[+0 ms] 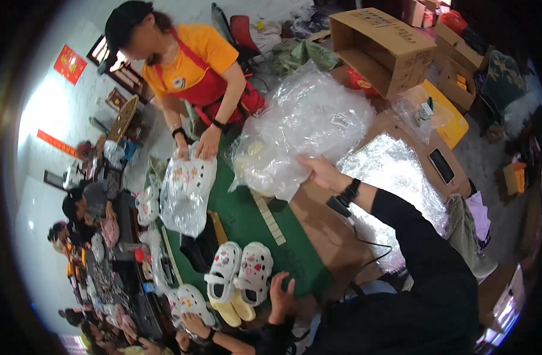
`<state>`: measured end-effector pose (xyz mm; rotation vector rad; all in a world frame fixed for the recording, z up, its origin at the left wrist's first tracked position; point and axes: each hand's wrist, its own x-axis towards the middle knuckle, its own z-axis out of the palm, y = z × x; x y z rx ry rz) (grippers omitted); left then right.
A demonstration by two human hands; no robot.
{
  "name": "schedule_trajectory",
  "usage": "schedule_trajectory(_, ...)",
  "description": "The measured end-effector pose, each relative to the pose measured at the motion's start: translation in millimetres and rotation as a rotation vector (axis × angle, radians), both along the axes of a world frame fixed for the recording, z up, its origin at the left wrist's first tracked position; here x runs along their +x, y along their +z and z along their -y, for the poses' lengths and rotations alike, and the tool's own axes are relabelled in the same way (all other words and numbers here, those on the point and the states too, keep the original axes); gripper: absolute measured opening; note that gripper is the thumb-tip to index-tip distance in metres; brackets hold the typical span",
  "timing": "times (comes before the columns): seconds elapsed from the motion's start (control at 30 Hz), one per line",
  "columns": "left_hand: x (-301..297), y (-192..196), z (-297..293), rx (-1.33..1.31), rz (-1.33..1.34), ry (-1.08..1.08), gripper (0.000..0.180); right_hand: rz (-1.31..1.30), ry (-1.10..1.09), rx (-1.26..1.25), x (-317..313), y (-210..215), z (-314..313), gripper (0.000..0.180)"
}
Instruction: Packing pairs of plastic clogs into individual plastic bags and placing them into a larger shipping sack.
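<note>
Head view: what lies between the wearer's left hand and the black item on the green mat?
In the head view, two decorated white clogs separate the left hand from the black item.

The plastic bag (309, 118) looks glossy and crinkled.

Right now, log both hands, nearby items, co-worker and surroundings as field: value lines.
Right hand: gripping the edge of a large clear plastic bag
Left hand: open, fingers spread, beside white clogs with charms; contact unclear
Co-worker: orange shirt, red apron, both hands on a bagged white clog
Surface: green work surface
Far right: open cardboard box; smartphone
</note>
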<state>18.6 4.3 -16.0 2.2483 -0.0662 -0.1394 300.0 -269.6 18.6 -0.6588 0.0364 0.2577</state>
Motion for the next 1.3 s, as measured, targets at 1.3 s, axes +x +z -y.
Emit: schedule_trajectory(1.3, 214, -47, -100, -0.069, 0.016, -0.343, 0.039, -0.553, -0.632, -0.799, -306, -94, -60, 0.041)
